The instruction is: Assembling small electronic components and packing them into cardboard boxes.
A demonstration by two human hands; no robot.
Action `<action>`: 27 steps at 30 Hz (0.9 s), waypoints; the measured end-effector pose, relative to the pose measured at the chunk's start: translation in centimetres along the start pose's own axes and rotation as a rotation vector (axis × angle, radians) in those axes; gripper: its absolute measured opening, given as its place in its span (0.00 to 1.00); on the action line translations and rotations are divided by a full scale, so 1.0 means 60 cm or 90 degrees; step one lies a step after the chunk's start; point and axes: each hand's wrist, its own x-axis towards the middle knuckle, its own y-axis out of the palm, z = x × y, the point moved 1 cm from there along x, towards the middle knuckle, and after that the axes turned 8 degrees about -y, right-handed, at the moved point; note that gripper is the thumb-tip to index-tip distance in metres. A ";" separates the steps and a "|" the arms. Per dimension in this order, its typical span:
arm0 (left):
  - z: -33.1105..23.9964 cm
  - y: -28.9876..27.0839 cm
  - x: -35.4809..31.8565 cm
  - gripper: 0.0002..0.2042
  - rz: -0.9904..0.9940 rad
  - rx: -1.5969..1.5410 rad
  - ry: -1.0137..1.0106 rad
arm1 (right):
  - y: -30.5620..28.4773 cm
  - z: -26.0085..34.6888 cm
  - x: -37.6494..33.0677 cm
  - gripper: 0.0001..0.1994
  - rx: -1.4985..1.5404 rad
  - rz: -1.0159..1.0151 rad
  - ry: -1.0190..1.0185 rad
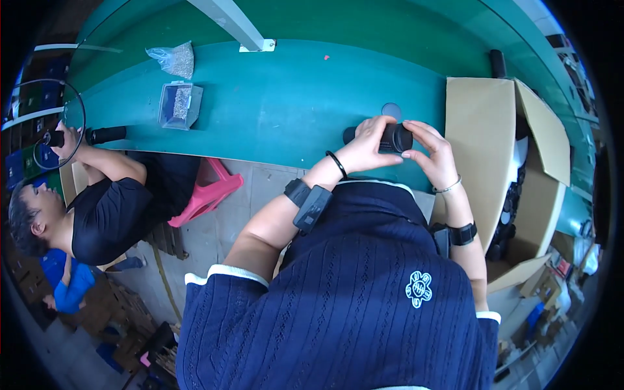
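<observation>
Over the near edge of the green table [292, 91], my left hand [372, 142] is wrapped round a black cylinder [394, 139], which lies roughly sideways. A dark rounded piece [350, 134] shows to the left of my left hand; whether it belongs to the cylinder I cannot tell. At the cylinder's right end, my right hand [434, 148] curves its thumb and fingers about the rim. A flat grey disc [390, 110] lies on the table just beyond my hands.
An open cardboard box [481, 136] with dark parts inside stands at my right. Further left are a clear bin [180, 106] and a plastic bag [177, 60] of small grains. A co-worker [110, 208] sits at the left, holding a black cylinder. A metal post [227, 19] meets the table.
</observation>
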 end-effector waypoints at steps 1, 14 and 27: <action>0.005 -0.003 0.002 0.38 0.007 -0.031 0.011 | 0.000 0.000 0.000 0.26 0.000 0.000 0.000; 0.006 -0.025 -0.010 0.39 0.068 -0.224 -0.059 | 0.000 0.039 0.018 0.26 -0.151 0.008 -0.064; 0.002 -0.003 -0.004 0.32 -0.069 -0.090 0.005 | 0.010 0.043 0.036 0.25 -0.201 0.049 -0.098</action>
